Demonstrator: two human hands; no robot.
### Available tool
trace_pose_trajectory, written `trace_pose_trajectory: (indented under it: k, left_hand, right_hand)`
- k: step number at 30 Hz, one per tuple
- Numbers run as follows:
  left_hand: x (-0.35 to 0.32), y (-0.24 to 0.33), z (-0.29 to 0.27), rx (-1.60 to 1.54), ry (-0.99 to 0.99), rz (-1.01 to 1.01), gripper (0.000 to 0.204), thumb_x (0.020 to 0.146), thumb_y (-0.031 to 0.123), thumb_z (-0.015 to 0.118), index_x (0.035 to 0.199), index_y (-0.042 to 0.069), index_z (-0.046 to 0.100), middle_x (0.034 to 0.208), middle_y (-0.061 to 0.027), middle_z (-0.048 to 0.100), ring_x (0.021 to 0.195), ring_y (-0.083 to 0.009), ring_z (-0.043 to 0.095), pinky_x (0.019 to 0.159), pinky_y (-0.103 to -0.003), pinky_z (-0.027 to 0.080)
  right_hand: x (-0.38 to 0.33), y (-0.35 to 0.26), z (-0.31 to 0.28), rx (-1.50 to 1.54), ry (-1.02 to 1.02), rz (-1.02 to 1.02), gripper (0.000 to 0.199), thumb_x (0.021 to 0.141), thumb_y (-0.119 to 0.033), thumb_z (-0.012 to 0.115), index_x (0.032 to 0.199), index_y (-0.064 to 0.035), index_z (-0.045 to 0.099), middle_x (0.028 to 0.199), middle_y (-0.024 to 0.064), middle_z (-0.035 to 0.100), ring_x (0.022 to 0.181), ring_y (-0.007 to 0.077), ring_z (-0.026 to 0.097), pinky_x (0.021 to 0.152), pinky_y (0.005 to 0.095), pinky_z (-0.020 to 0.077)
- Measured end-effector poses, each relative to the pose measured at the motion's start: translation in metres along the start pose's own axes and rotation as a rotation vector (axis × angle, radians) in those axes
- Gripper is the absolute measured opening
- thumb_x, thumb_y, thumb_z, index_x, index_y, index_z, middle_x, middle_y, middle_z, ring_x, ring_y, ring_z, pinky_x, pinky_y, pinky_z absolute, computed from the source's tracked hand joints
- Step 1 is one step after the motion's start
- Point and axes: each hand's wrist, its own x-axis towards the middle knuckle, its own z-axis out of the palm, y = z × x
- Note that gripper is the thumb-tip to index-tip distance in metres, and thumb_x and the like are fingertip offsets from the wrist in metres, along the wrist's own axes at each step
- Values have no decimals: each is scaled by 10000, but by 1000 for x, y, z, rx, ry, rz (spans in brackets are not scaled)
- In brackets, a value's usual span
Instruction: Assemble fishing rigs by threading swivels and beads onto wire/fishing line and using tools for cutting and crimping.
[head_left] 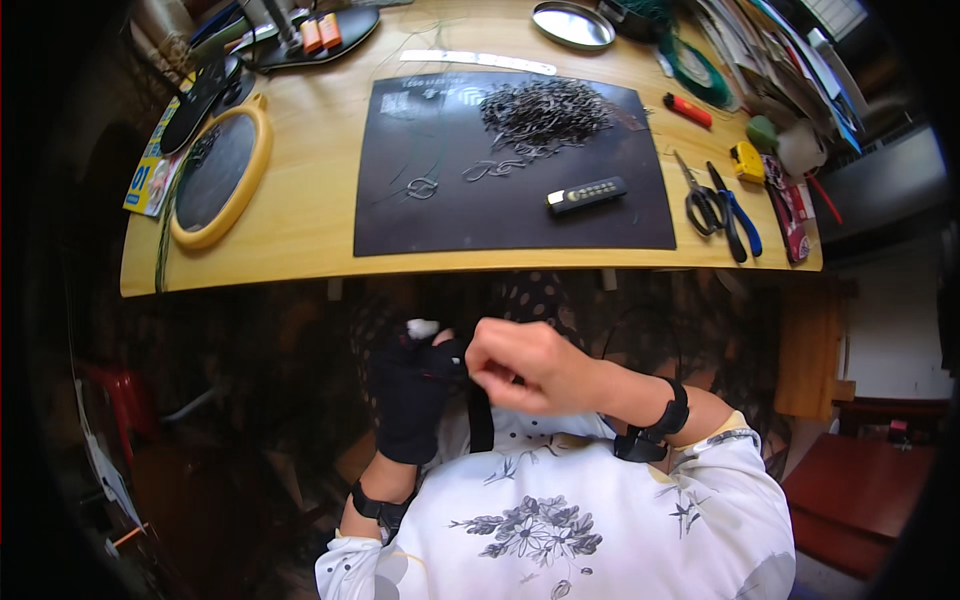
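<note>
My left hand (410, 385), in a black glove with white wrapping at a fingertip, is held over my lap below the table edge, its fingers closed. Close beside it my bare right hand (527, 365) is curled with the fingers pressed together. What either hand holds, if anything, is too small or hidden to make out. Beyond the hands lies a dark mat (450, 225) on the table. On it sits a heap of small dark metal hooks (545, 115), with a few loose hooks (495, 168) beside it. Thin dark line (421, 188) lies coiled to their left.
A black stick-shaped device (587, 195) lies on the mat. Scissors (704, 208), blue-handled pliers (738, 215), a yellow tape measure (746, 161) and a red lighter (687, 110) are at right. A yellow-rimmed oval frame (222, 175) lies left. A ruler (478, 62) and round tin lid (573, 25) are behind.
</note>
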Motion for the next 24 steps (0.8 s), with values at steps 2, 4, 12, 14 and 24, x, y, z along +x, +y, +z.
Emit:
trace_pose_trajectory:
  k: [2,4,12,14,24]
  left_hand:
    - [9,-3,-6,-110,35,-149,160,864,17,770,971,31,652,860,11,629,784,-89,577,724,-263,488]
    - [14,-6,-13,-219,-16,-118,135,873,11,754,946,39,644,848,16,619,774,-81,562,719,-255,471]
    - [11,6,-11,-192,-56,-151,97,911,40,721,917,66,628,849,43,592,771,-57,516,729,-241,432]
    - [9,14,-7,-210,-77,-166,94,921,53,718,919,69,626,859,55,584,779,-52,510,739,-232,425]
    - [-1,35,-10,-408,-77,-215,92,944,89,717,908,94,633,862,73,557,812,-31,491,747,-217,397]
  right_hand:
    - [-6,-13,-12,-90,62,-25,155,811,87,680,904,-11,604,818,87,577,657,197,589,601,297,483]
    - [-19,-27,-50,-326,303,26,140,841,82,673,910,-35,639,797,66,605,674,175,608,623,280,497]
    - [-73,-34,-173,-1340,637,505,278,789,-46,755,980,-31,553,1014,148,597,1040,380,606,862,452,495]
    - [-84,-24,-181,-1275,583,564,254,808,-61,731,984,-24,550,1013,165,590,1029,384,600,850,460,492]
    - [-77,2,-195,-424,1162,424,194,1028,-159,603,935,2,660,892,25,617,813,87,542,772,256,462]
